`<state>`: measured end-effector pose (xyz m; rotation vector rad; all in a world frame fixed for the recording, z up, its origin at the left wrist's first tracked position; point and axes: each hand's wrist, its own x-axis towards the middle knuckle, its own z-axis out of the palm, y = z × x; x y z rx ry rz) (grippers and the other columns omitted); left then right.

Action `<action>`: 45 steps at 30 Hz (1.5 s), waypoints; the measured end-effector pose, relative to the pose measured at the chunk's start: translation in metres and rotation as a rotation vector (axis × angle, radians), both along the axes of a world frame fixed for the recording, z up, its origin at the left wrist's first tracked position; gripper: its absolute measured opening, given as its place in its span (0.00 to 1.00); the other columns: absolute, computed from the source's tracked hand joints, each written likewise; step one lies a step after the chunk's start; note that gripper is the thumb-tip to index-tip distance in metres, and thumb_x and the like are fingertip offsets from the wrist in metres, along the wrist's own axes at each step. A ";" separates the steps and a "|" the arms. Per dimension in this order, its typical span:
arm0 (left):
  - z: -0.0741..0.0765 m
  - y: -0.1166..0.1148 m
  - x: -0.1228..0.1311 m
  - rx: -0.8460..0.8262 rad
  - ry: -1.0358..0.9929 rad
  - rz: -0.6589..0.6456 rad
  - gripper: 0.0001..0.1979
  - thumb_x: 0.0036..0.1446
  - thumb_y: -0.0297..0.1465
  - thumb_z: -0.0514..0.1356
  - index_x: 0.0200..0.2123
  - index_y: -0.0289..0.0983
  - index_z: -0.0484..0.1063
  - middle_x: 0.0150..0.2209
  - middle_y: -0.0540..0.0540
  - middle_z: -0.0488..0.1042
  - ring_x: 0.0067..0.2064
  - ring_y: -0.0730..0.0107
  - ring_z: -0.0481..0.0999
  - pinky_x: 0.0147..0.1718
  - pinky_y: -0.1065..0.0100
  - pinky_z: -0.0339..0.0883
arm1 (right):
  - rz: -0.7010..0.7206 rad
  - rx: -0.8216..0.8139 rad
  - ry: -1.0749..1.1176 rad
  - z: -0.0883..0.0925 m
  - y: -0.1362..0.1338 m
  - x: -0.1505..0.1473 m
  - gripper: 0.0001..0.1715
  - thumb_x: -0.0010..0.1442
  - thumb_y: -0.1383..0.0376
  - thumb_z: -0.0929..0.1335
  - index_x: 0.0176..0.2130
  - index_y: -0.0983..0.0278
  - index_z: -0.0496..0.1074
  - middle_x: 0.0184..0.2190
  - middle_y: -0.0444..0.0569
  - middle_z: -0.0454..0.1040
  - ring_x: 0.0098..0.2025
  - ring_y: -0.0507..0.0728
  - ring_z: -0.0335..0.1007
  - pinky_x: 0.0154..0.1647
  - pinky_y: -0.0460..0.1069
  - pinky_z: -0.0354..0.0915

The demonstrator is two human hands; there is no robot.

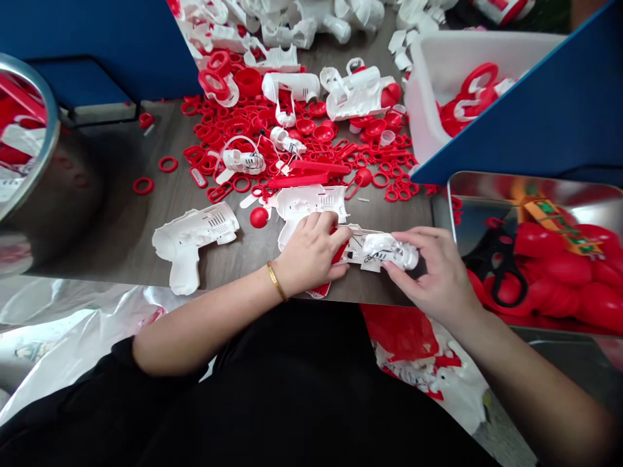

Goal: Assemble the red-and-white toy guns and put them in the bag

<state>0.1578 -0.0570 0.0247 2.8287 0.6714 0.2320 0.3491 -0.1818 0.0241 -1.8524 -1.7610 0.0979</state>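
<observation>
Near the table's front edge, my left hand (316,250) is closed over a white and red toy gun shell half (356,245), whose open inside faces up. My right hand (435,272) pinches a small white mechanism with thin black wires (392,251) at the shell's right end. The mechanism lies in or just over the shell; which one I cannot tell. Behind my left hand rests a white toy gun shell half (309,202), partly covered by the fingers. Farther left lies another white shell half (197,240), grip toward me. A red ball-like piece (259,217) sits between them.
Loose small red rings and parts (233,123) cover the table's back, with two wired white mechanisms (243,161) among them. A metal bucket (73,175) stands left. On the right are a white bin (423,104), a blue divider (525,123) and a metal tray with black scissors (503,272).
</observation>
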 end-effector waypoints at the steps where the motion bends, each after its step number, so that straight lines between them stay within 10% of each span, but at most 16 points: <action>1: -0.001 -0.001 0.000 0.003 0.000 0.008 0.24 0.51 0.41 0.63 0.48 0.35 0.67 0.48 0.37 0.64 0.47 0.52 0.64 0.47 0.58 0.60 | -0.007 -0.005 -0.012 0.001 0.000 0.000 0.22 0.56 0.61 0.70 0.50 0.63 0.69 0.44 0.56 0.68 0.47 0.63 0.69 0.47 0.57 0.68; 13: -0.003 -0.008 0.002 -0.027 -0.013 0.136 0.25 0.47 0.41 0.63 0.46 0.34 0.67 0.47 0.37 0.65 0.47 0.50 0.64 0.45 0.54 0.59 | 0.016 -0.112 0.208 -0.010 0.009 -0.003 0.17 0.58 0.62 0.69 0.48 0.58 0.71 0.46 0.53 0.67 0.45 0.60 0.70 0.43 0.57 0.71; 30: 0.012 0.002 0.009 -0.231 0.083 0.088 0.20 0.48 0.36 0.64 0.41 0.30 0.68 0.44 0.36 0.65 0.49 0.49 0.66 0.49 0.53 0.64 | 0.132 -0.696 0.653 0.004 0.056 0.047 0.20 0.46 0.55 0.75 0.41 0.55 0.79 0.33 0.46 0.79 0.32 0.58 0.75 0.38 0.59 0.75; 45: 0.017 0.007 0.013 -0.219 0.153 0.065 0.22 0.48 0.37 0.63 0.43 0.27 0.70 0.44 0.34 0.67 0.49 0.46 0.67 0.50 0.54 0.63 | 0.058 -0.771 0.647 0.010 0.058 0.045 0.23 0.44 0.53 0.75 0.41 0.58 0.78 0.33 0.46 0.79 0.32 0.57 0.74 0.39 0.57 0.73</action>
